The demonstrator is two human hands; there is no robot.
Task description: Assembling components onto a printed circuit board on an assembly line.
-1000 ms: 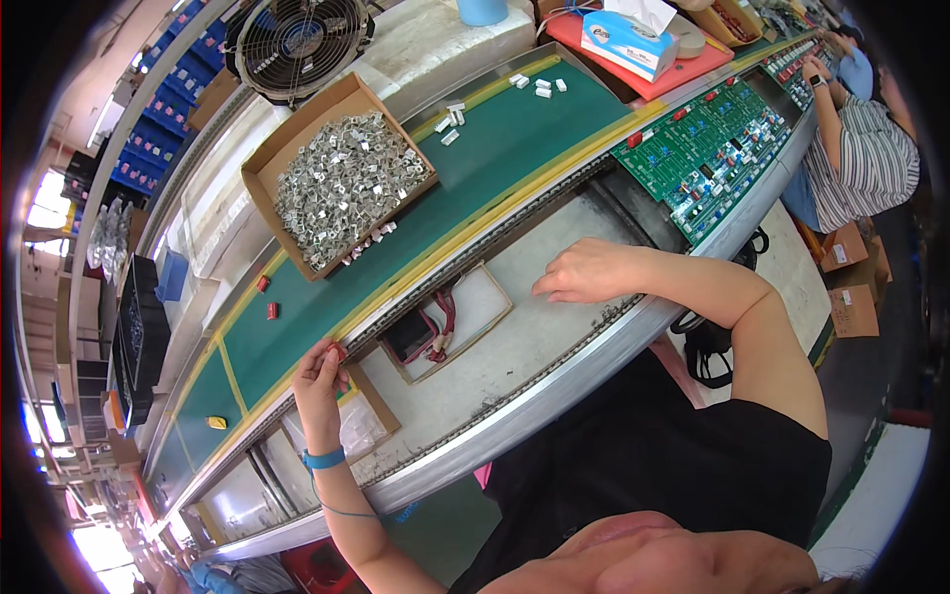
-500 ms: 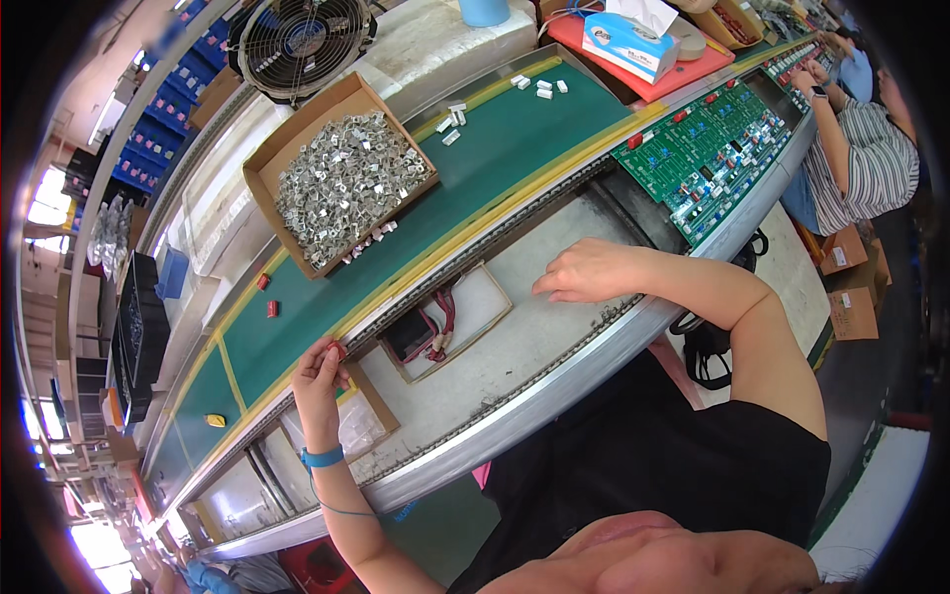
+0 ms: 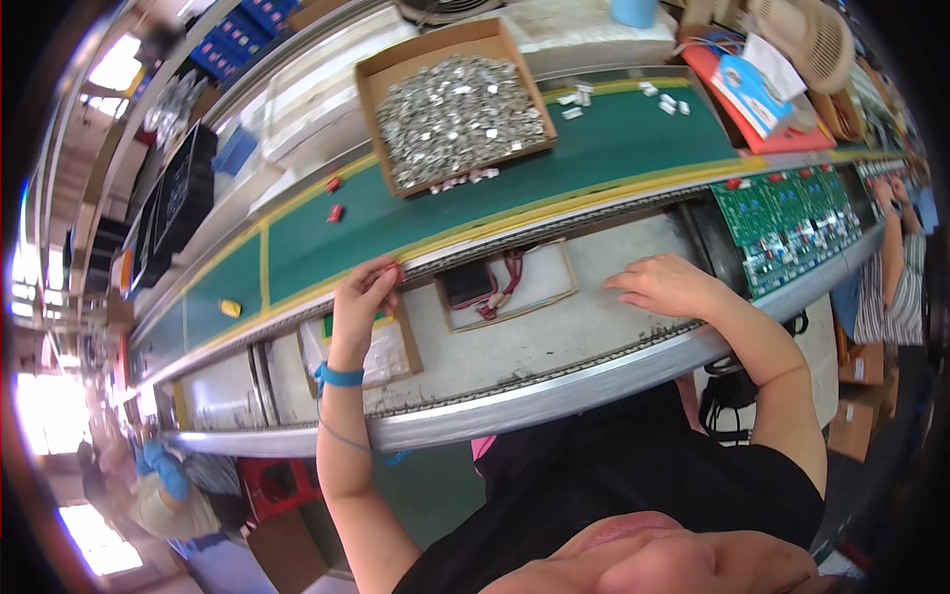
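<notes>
At the near edge of the green belt (image 3: 465,220), my left hand (image 3: 362,299) pinches a small red block-shaped part (image 3: 395,271) between thumb and fingertips; a blue band circles that wrist. My right hand (image 3: 665,285) hovers over the grey work surface with its fingers loosely stretched out and nothing visible in them. Between my hands lies a shallow open box (image 3: 568,280) with a dark flat object and red leads in it. Two similar red parts (image 3: 335,213) rest on the belt beyond my left hand, and a small yellow part (image 3: 231,308) sits further left.
A cardboard box (image 3: 515,54) heaped with small metal pieces stands on the belt. White blocks (image 3: 574,99) lie to its right. Green circuit boards (image 3: 782,213) sit at the right, near a co-worker in a striped top (image 3: 902,292). A tissue box (image 3: 747,94) rests on a red object behind.
The whole view has swung, so the belt and boxes appear shifted and less tilted. My left hand keeps its pinch on the red part; my right hand stays stretched out over the surface.
</notes>
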